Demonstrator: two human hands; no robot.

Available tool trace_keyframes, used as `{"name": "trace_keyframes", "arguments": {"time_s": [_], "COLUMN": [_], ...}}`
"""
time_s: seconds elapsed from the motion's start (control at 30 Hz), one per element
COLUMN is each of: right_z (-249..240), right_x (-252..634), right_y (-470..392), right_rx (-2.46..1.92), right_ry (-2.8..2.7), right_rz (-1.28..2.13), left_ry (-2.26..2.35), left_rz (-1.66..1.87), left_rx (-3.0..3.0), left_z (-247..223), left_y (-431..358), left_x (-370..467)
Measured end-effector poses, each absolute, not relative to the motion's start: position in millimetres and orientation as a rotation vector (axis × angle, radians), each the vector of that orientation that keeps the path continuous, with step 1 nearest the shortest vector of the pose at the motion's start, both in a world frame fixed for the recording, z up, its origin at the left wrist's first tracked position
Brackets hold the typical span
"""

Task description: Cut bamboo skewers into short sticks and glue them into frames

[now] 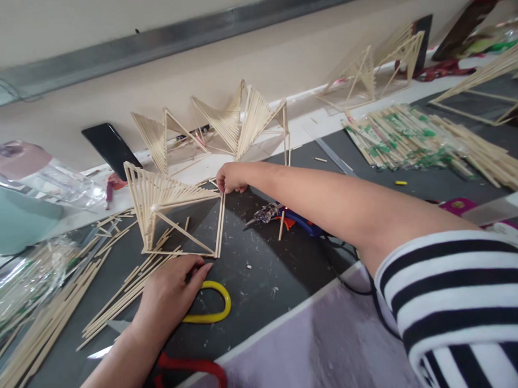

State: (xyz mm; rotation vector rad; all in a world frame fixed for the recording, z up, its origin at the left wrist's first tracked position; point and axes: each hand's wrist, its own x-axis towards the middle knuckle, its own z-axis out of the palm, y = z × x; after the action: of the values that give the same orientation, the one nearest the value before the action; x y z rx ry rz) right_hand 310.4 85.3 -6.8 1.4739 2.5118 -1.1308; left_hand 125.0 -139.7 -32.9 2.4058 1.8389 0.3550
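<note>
Frame [154, 204] sits on the counter [247, 295], and the right hand [234, 177] looks to have its fingers pinching the upper right corner. Left hand [171, 287] is by the bottom edge, can't tell if those fingers grip. Probably super light, stiff-ish, fragile at the joints, so hold a corner post [220, 226], not the fanned sticks [142, 201].
</note>
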Motion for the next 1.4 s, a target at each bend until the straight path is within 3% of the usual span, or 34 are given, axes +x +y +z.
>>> {"name": "trace_keyframes", "arguments": {"time_s": [0.27,0.63,1.4], "right_z": [-11.9,-18.4,-19.2], "right_x": [309.8,317.0,317.0], "right_y": [89.7,102.1,95.4], "right_rx": [1.405,1.338,1.247], "right_ry": [2.554,2.536,2.713], "right_rz": [-1.032,-1.23,-0.944], "left_ry": [1.845,1.829,1.817], "left_rz": [0.349,0.368,0.358], "left_rx": [2.385,2.412,2.424], "left_z": [-31.6,-33.4,-32.7], "left_y": [-141.0,-141.0,-140.4], "left_x": [125.5,125.3,126.8]}}
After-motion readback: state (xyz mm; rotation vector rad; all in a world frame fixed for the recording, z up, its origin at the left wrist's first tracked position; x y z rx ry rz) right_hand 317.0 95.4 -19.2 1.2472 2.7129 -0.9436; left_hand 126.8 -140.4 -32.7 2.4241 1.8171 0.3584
